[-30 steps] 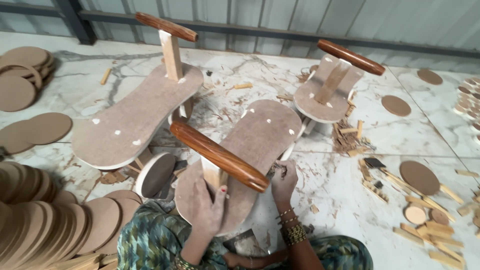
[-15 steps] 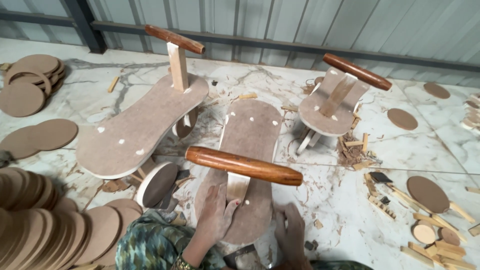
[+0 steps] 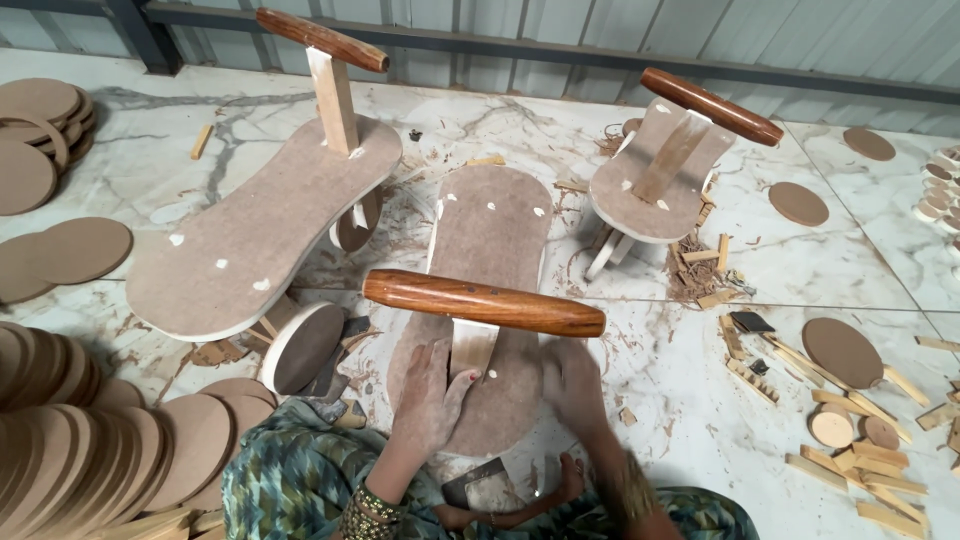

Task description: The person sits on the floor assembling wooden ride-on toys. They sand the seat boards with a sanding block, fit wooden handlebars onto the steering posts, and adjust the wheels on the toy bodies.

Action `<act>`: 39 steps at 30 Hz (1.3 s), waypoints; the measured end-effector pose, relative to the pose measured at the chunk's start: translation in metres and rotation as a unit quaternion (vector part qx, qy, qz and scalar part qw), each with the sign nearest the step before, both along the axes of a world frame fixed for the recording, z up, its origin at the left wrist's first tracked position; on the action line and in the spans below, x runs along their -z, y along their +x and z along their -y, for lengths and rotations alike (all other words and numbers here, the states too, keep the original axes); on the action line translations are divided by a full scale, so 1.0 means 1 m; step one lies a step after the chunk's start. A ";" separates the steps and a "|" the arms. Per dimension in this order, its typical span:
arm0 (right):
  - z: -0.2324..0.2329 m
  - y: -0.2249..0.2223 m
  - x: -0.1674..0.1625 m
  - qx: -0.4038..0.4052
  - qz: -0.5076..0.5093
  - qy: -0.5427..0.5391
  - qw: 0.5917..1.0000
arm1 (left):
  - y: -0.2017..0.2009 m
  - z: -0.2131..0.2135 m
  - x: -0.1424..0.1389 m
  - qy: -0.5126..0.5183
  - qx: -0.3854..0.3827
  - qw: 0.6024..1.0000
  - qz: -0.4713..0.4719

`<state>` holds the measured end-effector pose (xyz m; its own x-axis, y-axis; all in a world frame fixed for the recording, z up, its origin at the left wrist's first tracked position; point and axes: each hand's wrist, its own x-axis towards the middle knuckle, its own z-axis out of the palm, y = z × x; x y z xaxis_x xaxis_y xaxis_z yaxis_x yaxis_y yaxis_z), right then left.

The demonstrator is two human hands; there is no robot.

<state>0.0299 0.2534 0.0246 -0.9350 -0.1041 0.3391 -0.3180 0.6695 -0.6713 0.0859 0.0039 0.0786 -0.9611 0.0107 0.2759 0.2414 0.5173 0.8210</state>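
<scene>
A small wooden ride-on toy stands in front of me, with a brown peanut-shaped board seat and a dark polished handlebar on an upright post. My left hand lies flat on the near end of the seat, beside the post. My right hand is blurred; it rests on the seat's near right edge, below the handlebar. Neither hand holds a tool. My feet and a patterned green garment show at the bottom.
Two more toys of the same kind stand at the left and at the back right. Stacks of round brown discs fill the left side. Wood strips, small discs and shavings lie on the marble floor at right.
The handlebar has swung from a slant to nearly level. My right hand has dropped from the handlebar's end to the seat's near edge. The view has shifted closer.
</scene>
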 end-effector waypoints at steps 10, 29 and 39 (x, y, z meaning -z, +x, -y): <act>0.022 -0.040 -0.017 0.042 0.052 0.190 0.979 | 0.001 -0.005 0.001 0.003 -0.011 1.000 -0.006; 0.023 -0.031 0.003 -0.018 -0.063 0.245 0.967 | 0.000 -0.010 0.003 0.001 -0.018 1.000 -0.002; 0.050 -0.005 -0.010 -0.094 -0.125 0.208 0.966 | 0.000 -0.005 0.006 0.027 0.012 0.999 -0.019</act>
<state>0.0250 0.2030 0.0346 -0.7810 -0.4402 0.4430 -0.5773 0.7794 -0.2434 0.0857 0.0090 0.0726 -0.9495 0.0179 0.3133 0.2852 0.4660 0.8376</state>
